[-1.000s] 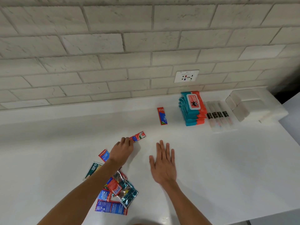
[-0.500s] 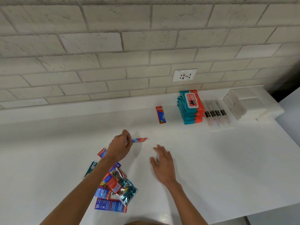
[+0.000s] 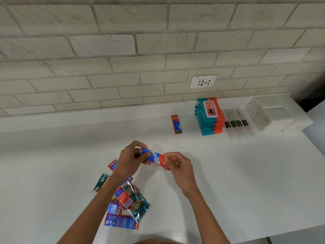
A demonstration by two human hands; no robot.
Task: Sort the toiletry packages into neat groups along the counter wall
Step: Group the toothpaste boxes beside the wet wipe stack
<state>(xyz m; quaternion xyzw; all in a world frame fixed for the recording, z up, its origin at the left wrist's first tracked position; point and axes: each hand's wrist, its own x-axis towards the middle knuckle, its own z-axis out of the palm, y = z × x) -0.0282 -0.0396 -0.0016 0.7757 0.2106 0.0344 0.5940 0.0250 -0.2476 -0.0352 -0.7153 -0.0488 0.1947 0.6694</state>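
Counter (image 3: pixel 246 173): left hand (image 3: pixel 127 160) (right hand (image 3: pixel 179 164) too) pinches packet (image 3: pixel 155 157).

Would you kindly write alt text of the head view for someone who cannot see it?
A left hand and a right hand grip the ends of a red-and-blue toothpaste sachet above a white counter. A pile of packets lies by the left forearm; a lone sachet, stacked wipes and clear packs line the tiled wall.

Bare counter (image 3: pixel 61 155) left of lone toothpaste box (image 3: pixel 176 124).
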